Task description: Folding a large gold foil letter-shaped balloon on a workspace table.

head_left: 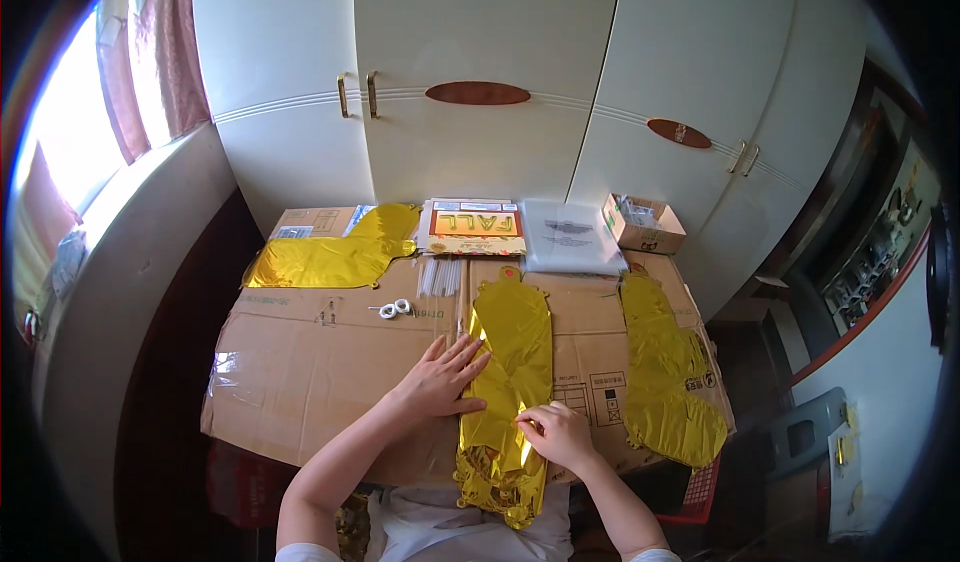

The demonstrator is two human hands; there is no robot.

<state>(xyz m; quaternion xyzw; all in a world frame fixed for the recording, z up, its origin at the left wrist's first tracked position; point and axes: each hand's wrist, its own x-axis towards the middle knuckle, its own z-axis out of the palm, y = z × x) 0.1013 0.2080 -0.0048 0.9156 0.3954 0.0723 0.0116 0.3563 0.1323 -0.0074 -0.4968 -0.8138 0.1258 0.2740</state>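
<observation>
A flat gold foil balloon (512, 332) lies lengthwise in front of me; its crumpled lower end hangs over the near edge of the cardboard. My left hand (445, 374) rests on its left side with the fingers stretched out. On its lower right part, my right hand (552, 432) pinches the foil between thumb and curled fingers; the exact fold gripped is too small to tell. Another flat gold balloon, L-shaped (340, 254), lies at the far left. A third gold foil balloon (660, 362), also bent like an L, lies at the right.
Flattened cardboard (290, 372) covers the table. Toward the back are thin clear straws (438, 278), two white ribbon rolls (396, 309), a printed orange card stack (472, 230), clear plastic bags (570, 240) and a small open box (645, 227). White cabinets (480, 22) stand behind.
</observation>
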